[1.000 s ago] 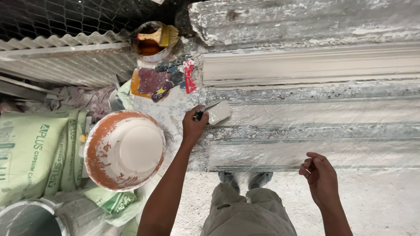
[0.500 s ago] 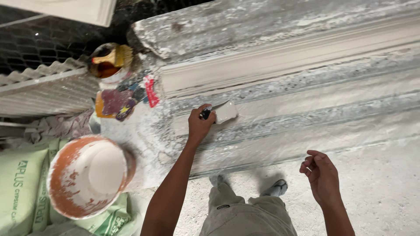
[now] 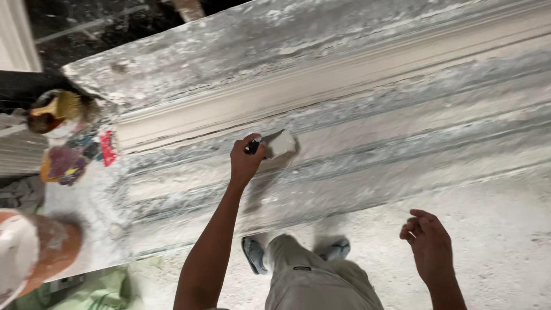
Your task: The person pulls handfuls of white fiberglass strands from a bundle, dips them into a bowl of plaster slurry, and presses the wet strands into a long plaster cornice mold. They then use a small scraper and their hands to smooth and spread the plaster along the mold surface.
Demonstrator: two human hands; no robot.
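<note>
Nearest me, my right hand [image 3: 427, 248] hangs free over the dusty floor [image 3: 505, 229], fingers loosely curled and holding nothing, well clear of the near edge of the plaster-caked workbench [image 3: 402, 172]. My feet in sandals [image 3: 252, 255] stand just at that near edge. My left arm reaches forward over the bench, wrist straight, and my left hand [image 3: 245, 161] is clenched around the dark handle of a scraper [image 3: 274, 144]. Its pale, plaster-coated blade sticks out to the right of my knuckles and lies flat on a ridged band of the bench top. There is long open room to the right along the bands. Beyond the blade runs a smooth moulded cornice [image 3: 321, 86], close but apart from it. At the bench's left end sit an orange bowl [image 3: 28, 258] near me, a stained rag [image 3: 63, 163] further on, and a brush [image 3: 57, 109] by the far corner.
</note>
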